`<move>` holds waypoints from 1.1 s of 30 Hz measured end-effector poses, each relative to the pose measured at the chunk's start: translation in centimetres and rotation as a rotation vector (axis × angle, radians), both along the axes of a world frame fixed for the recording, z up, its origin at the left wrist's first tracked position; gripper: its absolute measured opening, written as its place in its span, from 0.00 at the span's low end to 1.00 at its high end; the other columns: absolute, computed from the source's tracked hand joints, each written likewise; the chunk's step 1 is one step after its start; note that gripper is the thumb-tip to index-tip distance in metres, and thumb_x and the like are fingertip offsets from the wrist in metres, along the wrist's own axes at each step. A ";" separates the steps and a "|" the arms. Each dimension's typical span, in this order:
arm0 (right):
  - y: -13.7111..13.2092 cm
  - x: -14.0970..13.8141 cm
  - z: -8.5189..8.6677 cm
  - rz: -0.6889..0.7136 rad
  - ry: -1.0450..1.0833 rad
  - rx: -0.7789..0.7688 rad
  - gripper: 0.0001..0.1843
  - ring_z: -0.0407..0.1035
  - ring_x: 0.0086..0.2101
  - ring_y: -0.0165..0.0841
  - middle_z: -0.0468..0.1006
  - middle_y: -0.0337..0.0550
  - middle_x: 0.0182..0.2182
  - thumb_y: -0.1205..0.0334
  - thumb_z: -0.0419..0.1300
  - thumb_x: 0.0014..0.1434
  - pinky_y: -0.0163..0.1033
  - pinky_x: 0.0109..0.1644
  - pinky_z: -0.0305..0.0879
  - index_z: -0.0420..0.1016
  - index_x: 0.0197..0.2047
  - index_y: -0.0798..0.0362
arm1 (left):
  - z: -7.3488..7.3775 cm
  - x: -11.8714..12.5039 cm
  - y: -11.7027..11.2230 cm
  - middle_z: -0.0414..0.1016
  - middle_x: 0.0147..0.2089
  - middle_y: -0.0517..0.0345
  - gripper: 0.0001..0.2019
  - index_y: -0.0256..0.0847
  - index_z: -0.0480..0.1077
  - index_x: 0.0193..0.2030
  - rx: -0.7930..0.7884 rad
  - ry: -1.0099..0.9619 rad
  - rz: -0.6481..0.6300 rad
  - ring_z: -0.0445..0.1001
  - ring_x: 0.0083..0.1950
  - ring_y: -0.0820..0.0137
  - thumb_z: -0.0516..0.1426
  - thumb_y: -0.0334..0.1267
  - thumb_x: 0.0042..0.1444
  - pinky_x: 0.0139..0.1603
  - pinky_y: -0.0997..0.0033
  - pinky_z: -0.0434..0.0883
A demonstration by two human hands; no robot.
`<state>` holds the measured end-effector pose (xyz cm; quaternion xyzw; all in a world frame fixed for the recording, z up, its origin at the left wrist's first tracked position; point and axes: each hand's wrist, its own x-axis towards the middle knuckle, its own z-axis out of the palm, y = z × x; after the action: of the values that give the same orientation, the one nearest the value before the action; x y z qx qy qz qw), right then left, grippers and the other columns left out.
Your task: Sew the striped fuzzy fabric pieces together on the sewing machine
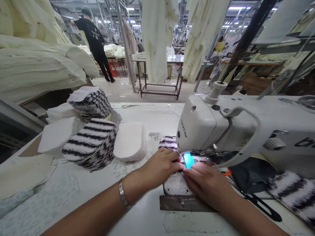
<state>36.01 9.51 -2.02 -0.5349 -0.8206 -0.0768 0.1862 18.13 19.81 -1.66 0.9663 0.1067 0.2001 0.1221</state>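
A striped black-and-white fluffy fabric piece (168,141) lies under the head of a white sewing machine (197,126). On its near side my left hand (161,167) is closed, fingers curled and fingertips pressed on the fabric left of the needle area. My right hand (209,183) is closed too, thumb and fingers together at the near edge of a small bright blue piece (189,160) lit by the machine lamp. The two hands almost meet there. What lies inside the right fingers is hidden, and so is the needle tip.
Left of the hands stand a white pad stack (129,141), a striped pad stack (91,141) and another striped stack (91,100). Black scissors handles (267,208) and striped fabric (294,193) lie at right. A person (92,39) stands in the background near hanging cream cloth (155,39).
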 end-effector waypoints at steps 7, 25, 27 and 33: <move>0.2 -0.1 -0.1 -0.013 0.022 0.009 0.16 0.59 0.24 0.31 0.66 0.37 0.20 0.62 0.45 0.64 0.36 0.31 0.46 0.67 0.28 0.51 | -0.7 -0.2 -0.1 0.71 0.47 0.61 0.09 0.45 0.69 0.45 0.013 -0.056 -0.007 0.66 0.47 0.70 0.49 0.37 0.64 0.49 0.67 0.59; 0.0 0.2 -0.3 0.000 0.078 0.070 0.13 0.63 0.27 0.32 0.72 0.38 0.24 0.62 0.48 0.64 0.36 0.35 0.52 0.73 0.36 0.51 | -0.8 1.3 1.5 0.72 0.35 0.59 0.04 0.39 0.72 0.32 0.067 -0.080 0.169 0.67 0.40 0.68 0.56 0.32 0.58 0.39 0.68 0.61; 0.0 0.1 -0.3 -0.002 0.079 0.069 0.13 0.63 0.26 0.32 0.72 0.38 0.24 0.62 0.48 0.64 0.35 0.34 0.52 0.73 0.37 0.51 | -0.7 1.5 1.6 0.72 0.35 0.58 0.03 0.39 0.72 0.32 0.066 -0.087 0.180 0.67 0.41 0.67 0.57 0.32 0.57 0.40 0.68 0.61; -0.1 0.1 -0.4 0.000 0.081 0.067 0.12 0.63 0.27 0.32 0.71 0.38 0.24 0.62 0.48 0.64 0.36 0.35 0.51 0.73 0.36 0.50 | -0.9 1.5 1.5 0.71 0.34 0.57 0.05 0.38 0.72 0.32 0.085 -0.086 0.220 0.66 0.40 0.67 0.56 0.32 0.58 0.39 0.67 0.60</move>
<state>36.07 9.38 -2.38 -0.5310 -0.8093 -0.0826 0.2373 19.64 21.33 -2.57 0.9435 0.1983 0.2578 0.0629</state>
